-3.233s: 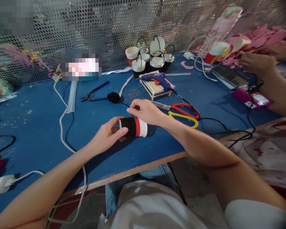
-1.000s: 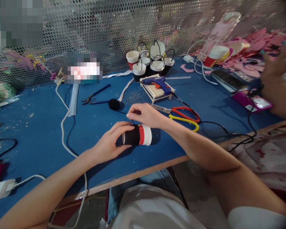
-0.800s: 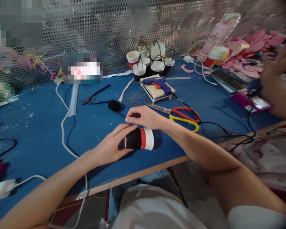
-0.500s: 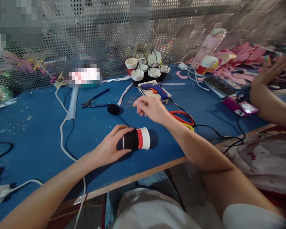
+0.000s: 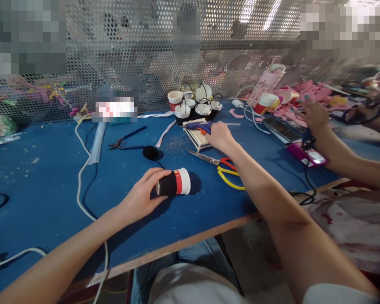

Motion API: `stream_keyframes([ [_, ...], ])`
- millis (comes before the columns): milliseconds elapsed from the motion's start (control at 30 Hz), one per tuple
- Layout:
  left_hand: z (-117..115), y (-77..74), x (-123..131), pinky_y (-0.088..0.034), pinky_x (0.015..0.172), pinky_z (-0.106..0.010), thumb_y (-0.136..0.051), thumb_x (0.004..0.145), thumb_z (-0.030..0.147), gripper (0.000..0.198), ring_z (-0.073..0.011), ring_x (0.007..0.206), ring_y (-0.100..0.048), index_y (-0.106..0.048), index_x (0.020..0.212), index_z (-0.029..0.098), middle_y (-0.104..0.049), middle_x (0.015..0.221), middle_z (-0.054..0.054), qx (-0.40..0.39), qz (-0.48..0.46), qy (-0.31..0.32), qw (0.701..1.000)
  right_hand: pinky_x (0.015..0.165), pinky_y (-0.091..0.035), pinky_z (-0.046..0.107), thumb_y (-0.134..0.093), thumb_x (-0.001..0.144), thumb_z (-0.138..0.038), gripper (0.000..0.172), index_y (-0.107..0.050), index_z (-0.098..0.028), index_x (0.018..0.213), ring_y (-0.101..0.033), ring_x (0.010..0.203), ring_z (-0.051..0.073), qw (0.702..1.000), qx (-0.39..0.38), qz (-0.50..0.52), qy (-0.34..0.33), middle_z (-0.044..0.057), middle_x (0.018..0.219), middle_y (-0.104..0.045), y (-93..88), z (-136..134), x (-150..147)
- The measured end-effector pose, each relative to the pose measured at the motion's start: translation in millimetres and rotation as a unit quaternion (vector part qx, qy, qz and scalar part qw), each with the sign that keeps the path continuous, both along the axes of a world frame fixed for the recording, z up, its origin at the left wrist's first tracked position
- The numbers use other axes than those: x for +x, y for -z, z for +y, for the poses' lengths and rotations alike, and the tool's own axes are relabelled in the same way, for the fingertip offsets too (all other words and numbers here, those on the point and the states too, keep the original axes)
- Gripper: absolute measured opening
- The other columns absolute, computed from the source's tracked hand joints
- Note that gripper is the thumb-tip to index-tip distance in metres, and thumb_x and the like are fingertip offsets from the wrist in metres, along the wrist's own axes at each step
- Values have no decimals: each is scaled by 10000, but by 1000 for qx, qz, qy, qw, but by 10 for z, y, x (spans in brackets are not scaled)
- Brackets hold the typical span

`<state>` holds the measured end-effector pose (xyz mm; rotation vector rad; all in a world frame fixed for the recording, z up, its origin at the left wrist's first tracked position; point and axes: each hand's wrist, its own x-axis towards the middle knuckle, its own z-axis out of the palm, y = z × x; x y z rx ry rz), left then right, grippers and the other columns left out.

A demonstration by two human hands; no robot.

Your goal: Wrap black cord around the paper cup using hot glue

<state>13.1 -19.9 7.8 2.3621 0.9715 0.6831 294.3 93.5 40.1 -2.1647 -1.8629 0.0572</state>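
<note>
My left hand (image 5: 147, 192) is wrapped round a paper cup (image 5: 174, 183) lying on its side, black at the base with a red band and a white rim. Farther back, my right hand (image 5: 221, 136) is closed on the handle of a blue glue gun (image 5: 198, 126), which lies on a small rack of pale sticks (image 5: 199, 139). Scissors (image 5: 209, 158) with red and yellow handles lie beside my right forearm. A round black pad (image 5: 150, 152) sits just behind the cup.
Several cups with black wire handles (image 5: 203, 109) stand at the back against a metal mesh. Pliers (image 5: 123, 145) and clear glue sticks (image 5: 98, 141) lie left of centre. At the right, another person's hand (image 5: 315, 116) is near pink pieces (image 5: 312, 90) and a phone (image 5: 281, 128).
My right hand has moved back and right and taken hold of the glue gun. The scissors are now uncovered. My left hand still holds the cup. The other person's hand has shifted left.
</note>
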Motion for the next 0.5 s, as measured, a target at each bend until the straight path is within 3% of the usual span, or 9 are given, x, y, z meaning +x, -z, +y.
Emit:
stream_keyframes([
  [133,-1,-33,2,-478,931,-422,-597,798,265,526,-239,1154,-479,-396,1283,230,-437,1259,-116,-15,-3,6,1000,824,-427,391,-494,777,-193,379,-521,-21,1114,-554,978,295,999,24,28,11,222,1049,-588,11,-6,19],
  [233,15,-36,-3,-475,932,-415,-569,823,269,466,-227,1135,-490,-421,1262,213,-454,1233,-119,-12,-18,3,1000,783,-444,373,-556,722,-170,444,-481,-61,1145,-570,932,269,989,82,121,6,172,1008,-617,-17,-62,55],
  [300,29,-27,-14,-475,931,-422,-577,819,260,459,-228,1136,-488,-430,1251,211,-456,1230,-119,-3,-25,-9,1000,732,-461,343,-602,680,-166,404,-522,-93,1070,-581,882,236,969,100,225,-30,138,991,-626,-65,-156,47],
  [367,42,-16,-29,-474,930,-430,-590,812,258,462,-236,1147,-483,-434,1244,217,-454,1238,-118,8,-34,-19,999,644,-469,305,-620,686,-206,314,-561,-119,982,-588,783,193,941,72,317,-91,96,917,-640,-130,-299,1],
  [500,68,-10,-52,-461,954,-429,-613,793,240,474,-244,1168,-480,-439,1233,221,-457,1251,-116,39,-44,-34,998,486,-410,261,-620,721,-369,234,-614,-147,791,-521,555,133,925,1,342,-163,18,635,-597,-222,-634,-169],
])
